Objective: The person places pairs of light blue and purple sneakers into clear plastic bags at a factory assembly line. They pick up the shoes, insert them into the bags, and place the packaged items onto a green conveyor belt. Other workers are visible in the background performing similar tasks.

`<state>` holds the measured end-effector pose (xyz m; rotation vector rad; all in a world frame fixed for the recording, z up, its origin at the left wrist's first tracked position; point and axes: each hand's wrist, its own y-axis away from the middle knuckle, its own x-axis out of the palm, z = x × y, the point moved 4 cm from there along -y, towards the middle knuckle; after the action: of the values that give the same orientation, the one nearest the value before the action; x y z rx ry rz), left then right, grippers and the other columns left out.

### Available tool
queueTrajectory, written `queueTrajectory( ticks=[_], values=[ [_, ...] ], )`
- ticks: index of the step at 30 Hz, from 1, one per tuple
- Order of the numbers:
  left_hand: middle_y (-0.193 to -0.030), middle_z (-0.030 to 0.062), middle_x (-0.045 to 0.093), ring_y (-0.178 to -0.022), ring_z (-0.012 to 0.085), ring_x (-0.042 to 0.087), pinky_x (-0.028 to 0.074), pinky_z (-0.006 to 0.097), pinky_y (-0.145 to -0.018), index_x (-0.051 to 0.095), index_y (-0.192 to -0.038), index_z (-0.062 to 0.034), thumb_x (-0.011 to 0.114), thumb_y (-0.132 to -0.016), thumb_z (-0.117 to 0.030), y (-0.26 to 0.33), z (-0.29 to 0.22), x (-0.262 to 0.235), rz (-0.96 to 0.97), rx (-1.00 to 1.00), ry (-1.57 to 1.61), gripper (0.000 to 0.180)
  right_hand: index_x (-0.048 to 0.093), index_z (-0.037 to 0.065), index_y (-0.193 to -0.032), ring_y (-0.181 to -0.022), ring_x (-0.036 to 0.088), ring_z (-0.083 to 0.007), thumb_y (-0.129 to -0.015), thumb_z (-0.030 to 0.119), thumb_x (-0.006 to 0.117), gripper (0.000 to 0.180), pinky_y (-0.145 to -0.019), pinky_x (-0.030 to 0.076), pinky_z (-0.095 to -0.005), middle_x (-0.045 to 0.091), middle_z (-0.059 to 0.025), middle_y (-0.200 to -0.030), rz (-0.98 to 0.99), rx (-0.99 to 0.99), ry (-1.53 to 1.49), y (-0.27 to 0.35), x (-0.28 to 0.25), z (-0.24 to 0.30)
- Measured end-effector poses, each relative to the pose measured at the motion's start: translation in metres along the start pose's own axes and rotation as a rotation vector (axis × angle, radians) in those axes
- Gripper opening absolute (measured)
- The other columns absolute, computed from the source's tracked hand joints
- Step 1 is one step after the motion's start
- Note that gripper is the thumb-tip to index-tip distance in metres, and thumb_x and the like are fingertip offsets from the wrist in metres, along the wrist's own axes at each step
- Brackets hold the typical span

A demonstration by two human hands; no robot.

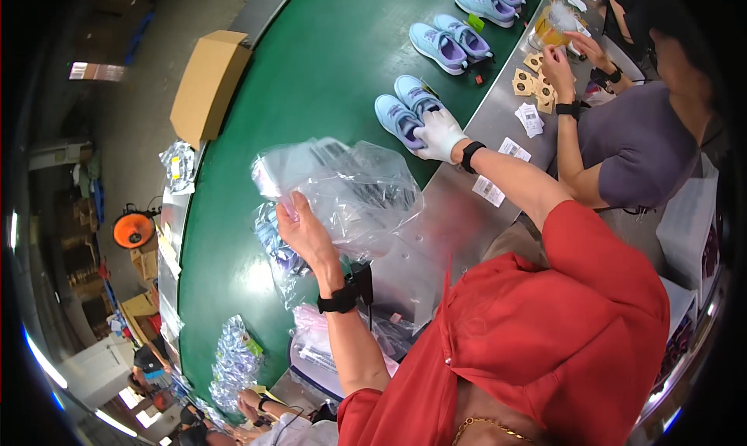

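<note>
A clear plastic bag (pixel 373 189) hangs from my bare left hand (pixel 306 230), its edge pinched between thumb and fingers and its loose side spreading to the right. My right hand (pixel 441 135), in a white glove, reaches forward and closes on the heel end of a pair of light blue sneakers (pixel 401 119). That pair rests on the green conveyor belt (pixel 327 65), near its right edge; the gloved fingers hide part of the heels. Below the bag, more blue shoes in clear plastic (pixel 272 236) lie on the belt, partly covered.
Further sneaker pairs (pixel 447 43) stand up the belt. Wrapped shoes (pixel 236 360) are heaped at lower left. A cardboard box (pixel 206 84) sits by the far edge. White labels (pixel 490 189) lie on the metal table. A co-worker's hands (pixel 560 69) work at right; another person's hand (pixel 249 403) shows below.
</note>
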<state>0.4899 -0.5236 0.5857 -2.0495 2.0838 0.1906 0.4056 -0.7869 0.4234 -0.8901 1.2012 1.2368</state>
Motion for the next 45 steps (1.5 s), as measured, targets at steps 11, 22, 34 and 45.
queueTrajectory(
  ticks=[11, 22, 34, 45],
  values=[
    [-0.072, -0.0033, 0.048, -0.064, 0.0051, 0.039, 0.033, 0.022, -0.056, 0.052, -0.085, -0.0025, 0.057, -0.089, -0.014, 0.025, -0.006, -0.028, 0.113, -0.044, 0.157, 0.013, 0.062, 0.001, -0.105, -0.089, 0.063, -0.0171, -0.086, 0.046, 0.052, 0.05, -0.082, 0.049, -0.0312, 0.065, -0.0086, -0.102, 0.021, -0.117, -1.855, 0.108, -0.185, 0.051],
    [-0.07, 0.0068, 0.057, -0.067, 0.0116, 0.049, 0.042, 0.028, -0.06, 0.056, -0.089, 0.0014, 0.057, -0.083, -0.004, 0.107, -0.067, 0.013, 0.398, 0.436, -0.075, 0.008, 0.066, 0.015, -0.058, -0.072, 0.06, -0.0227, -0.058, 0.035, 0.068, 0.02, -0.065, 0.043, -0.0379, 0.062, -0.0055, -0.067, 0.161, -0.698, 0.193, 0.157, -0.12, 0.193],
    [-0.068, 0.0272, 0.049, -0.057, 0.0378, 0.054, 0.042, 0.035, -0.052, 0.049, -0.083, -0.0003, 0.054, -0.083, -0.005, 0.129, -0.06, -0.024, 0.84, 0.434, -0.419, 0.007, 0.068, 0.009, -0.073, -0.064, 0.062, -0.0268, -0.067, 0.031, 0.063, 0.023, -0.06, 0.048, -0.0417, 0.064, -0.0096, -0.07, 0.251, -0.514, -0.327, 0.135, -0.086, 0.187],
    [-0.085, 0.0028, 0.059, -0.066, 0.0082, 0.052, 0.043, 0.022, -0.055, 0.055, -0.104, -0.0029, 0.055, -0.079, 0.001, 0.109, -0.05, -0.035, 0.51, -0.06, -0.001, 0.026, 0.064, 0.008, -0.071, -0.064, 0.058, -0.0272, -0.063, 0.029, 0.063, 0.022, -0.063, 0.047, -0.0411, 0.061, -0.0083, -0.069, -0.468, -0.517, -0.385, 0.081, -0.03, 0.202]
  ],
)
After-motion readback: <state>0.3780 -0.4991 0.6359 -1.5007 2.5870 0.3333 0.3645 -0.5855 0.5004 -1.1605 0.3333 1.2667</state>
